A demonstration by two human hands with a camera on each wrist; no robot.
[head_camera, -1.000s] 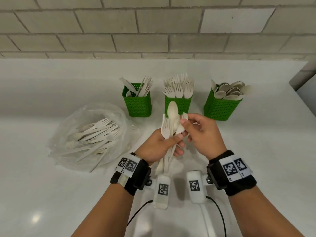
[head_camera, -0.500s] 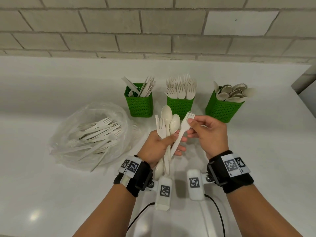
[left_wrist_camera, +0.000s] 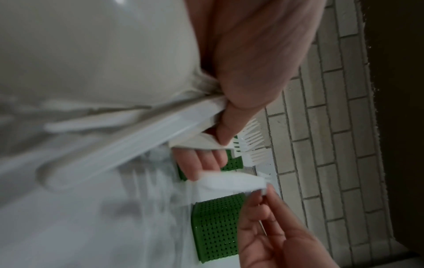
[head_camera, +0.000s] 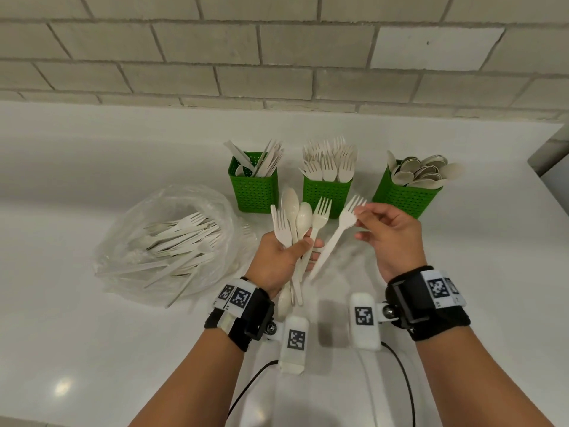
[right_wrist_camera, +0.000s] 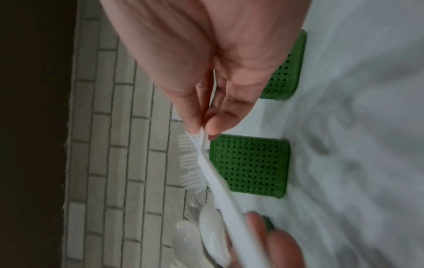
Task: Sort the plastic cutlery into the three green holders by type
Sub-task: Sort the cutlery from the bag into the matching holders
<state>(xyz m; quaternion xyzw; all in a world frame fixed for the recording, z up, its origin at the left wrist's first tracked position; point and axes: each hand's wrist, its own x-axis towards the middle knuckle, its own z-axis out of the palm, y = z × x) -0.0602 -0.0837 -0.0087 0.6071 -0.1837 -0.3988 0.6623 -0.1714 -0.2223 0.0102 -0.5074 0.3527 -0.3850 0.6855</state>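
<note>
Three green holders stand in a row at the back: the left holder (head_camera: 255,189) has knives, the middle holder (head_camera: 326,192) forks, the right holder (head_camera: 406,197) spoons. In front of them my left hand (head_camera: 278,257) grips a mixed bunch of cutlery (head_camera: 294,223), forks and spoons fanned upward. My right hand (head_camera: 389,238) pinches one white fork (head_camera: 338,229) by its head, between thumb and fingertips; the handle slants down toward my left hand. In the right wrist view the fork (right_wrist_camera: 213,174) crosses in front of the middle holder (right_wrist_camera: 250,165).
A clear plastic bag (head_camera: 166,241) holding several loose forks and knives lies on the white counter (head_camera: 92,349) at the left. A tiled wall (head_camera: 277,57) runs behind the holders. The counter ends at the right (head_camera: 551,186).
My right hand has drawn one fork out of the bunch and moved it to the right. The left hand still holds the rest, now more fanned out.
</note>
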